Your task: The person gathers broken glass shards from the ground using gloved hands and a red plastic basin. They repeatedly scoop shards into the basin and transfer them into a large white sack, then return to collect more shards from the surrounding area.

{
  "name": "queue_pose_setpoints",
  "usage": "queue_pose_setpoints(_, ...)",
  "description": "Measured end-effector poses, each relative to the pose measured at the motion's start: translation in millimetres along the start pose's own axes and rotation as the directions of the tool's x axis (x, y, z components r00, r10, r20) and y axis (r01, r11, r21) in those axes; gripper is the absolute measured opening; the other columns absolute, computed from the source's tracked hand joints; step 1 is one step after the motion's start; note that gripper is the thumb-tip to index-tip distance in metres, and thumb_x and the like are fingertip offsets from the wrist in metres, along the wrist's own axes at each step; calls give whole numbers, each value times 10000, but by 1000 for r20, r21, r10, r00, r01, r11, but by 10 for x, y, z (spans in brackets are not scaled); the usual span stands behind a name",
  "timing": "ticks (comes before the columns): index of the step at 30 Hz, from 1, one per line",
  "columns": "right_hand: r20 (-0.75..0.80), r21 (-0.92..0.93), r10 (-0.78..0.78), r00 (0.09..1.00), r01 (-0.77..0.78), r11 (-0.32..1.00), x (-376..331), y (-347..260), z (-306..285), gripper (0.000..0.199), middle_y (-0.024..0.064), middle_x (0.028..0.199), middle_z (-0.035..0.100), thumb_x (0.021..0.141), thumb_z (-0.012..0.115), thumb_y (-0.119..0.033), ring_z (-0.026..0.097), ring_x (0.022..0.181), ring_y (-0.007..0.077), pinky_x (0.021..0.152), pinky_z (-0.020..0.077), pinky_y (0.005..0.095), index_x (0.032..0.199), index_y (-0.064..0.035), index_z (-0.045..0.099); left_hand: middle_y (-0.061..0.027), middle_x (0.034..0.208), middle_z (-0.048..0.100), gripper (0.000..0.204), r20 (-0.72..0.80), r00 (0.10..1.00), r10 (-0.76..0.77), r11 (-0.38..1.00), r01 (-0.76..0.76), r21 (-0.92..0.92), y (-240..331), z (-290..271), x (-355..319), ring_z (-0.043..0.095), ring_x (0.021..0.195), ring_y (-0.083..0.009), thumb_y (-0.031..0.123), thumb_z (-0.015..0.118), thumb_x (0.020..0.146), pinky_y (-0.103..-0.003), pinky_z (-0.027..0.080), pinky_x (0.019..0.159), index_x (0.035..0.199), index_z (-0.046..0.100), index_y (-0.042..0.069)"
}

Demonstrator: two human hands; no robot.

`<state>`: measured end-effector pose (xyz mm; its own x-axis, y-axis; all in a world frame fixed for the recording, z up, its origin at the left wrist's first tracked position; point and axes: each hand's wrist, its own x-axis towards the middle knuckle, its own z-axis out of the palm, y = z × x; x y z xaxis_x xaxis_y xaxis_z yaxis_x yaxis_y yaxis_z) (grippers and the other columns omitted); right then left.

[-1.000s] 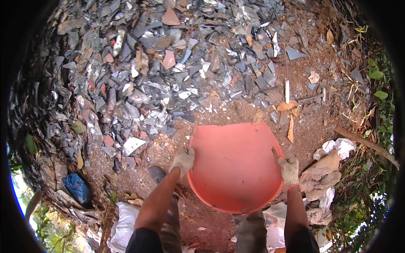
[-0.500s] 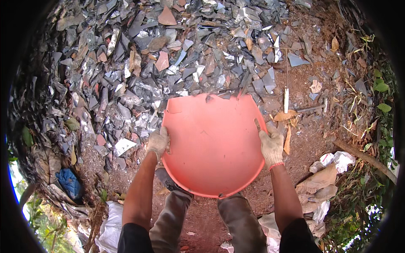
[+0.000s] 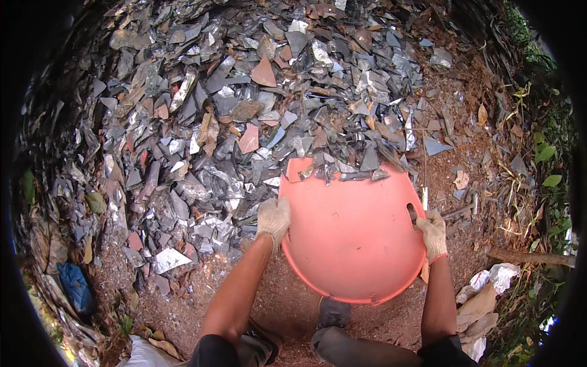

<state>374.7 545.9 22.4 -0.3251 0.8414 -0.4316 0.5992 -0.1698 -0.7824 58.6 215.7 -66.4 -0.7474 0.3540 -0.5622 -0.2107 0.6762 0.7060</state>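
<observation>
A wide pink-orange plastic scoop pan (image 3: 351,244) with a rounded near edge and a slot in its side lies between my hands. My left hand (image 3: 273,220), in a pale knitted glove, is closed on its left side. The right side is gripped by my right hand (image 3: 433,235), gloved the same way, beside the slot. The pan's far edge meets a heap of broken glass and mirror shards (image 3: 232,165). Several dark shards and a reddish piece (image 3: 298,169) lie over that far edge; the rest of the pan's surface is bare.
Glass fragments spread over the far ground and the left. A white-handled rod (image 3: 425,197) lies right of the pan on reddish soil. A branch (image 3: 532,257), crumpled paper and plastic (image 3: 498,278) and green plants sit at the right, a blue bag (image 3: 76,286) at the left.
The pan has shifted to the right with both hands on it. Several shards now rest over its far edge, where almost none lay before. My legs and feet have moved.
</observation>
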Motion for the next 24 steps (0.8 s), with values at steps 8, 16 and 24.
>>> queue_pose_setpoints(8,-98,-846,-22,995,-71,528,985,-358,133,609,313,1150,712,863,704,-412,692,1106,462,944,552,499,1303,7,661,-269,900,663,462,39,984,173,983,-170,-66,498,-161,-318,653,846,-382,369,591,885,-503,501,810,959,604,-86)
queue_pose_setpoints(16,-334,-744,-326,884,-36,667,1146,-1044,334,399,278,1138,719,1012,506,-338,681,1079,491,934,546,536,1193,7,594,-191,984,649,408,160,976,144,988,-151,31,594,-387,-859,680,825,-316,260,608,899,-437,541,765,1214,493,27)
queue_pose_setpoints(24,287,-958,-287,914,280,-64,3092,-1896,1697,295,162,1107,764,820,666,-254,740,1028,353,876,583,432,1018,-68,781,-76,878,642,291,-76,997,-13,892,-23,-452,612,69,-1017,631,666,-148,204,441,1035,-315,549,647,1160,591,-12)
